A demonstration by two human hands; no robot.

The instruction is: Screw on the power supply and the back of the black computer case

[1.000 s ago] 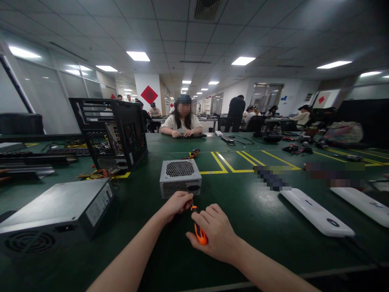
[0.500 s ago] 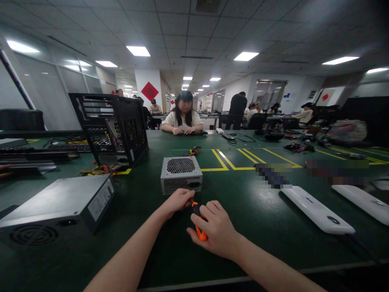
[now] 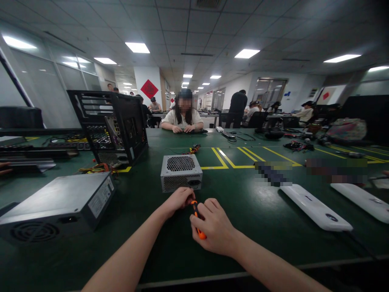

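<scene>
My right hand [image 3: 214,227] is wrapped round the orange-and-black handle of a screwdriver [image 3: 200,233], which points away from me and slightly left. At its far end, the fingers of my left hand [image 3: 180,198] are pinched together. What lies between those fingertips is too small to make out, and the screwdriver's tip is hidden there. Just beyond my left hand stands a grey power supply unit [image 3: 181,173] with a honeycomb grille on top and a socket on its near side. My fingers overlap its lower front edge in view; whether they touch it I cannot tell.
A larger power supply [image 3: 57,198] lies at the left on the green table [image 3: 146,251]. Behind it stands an open black computer case [image 3: 133,134]. White elongated devices [image 3: 316,207] lie at the right. Across the table sits a person [image 3: 182,117], hands on the tabletop.
The right hand has turned a little around the screwdriver, its thumb now closer in against the handle. The left hand keeps its pinch in nearly the same place. The view has shifted slightly.
</scene>
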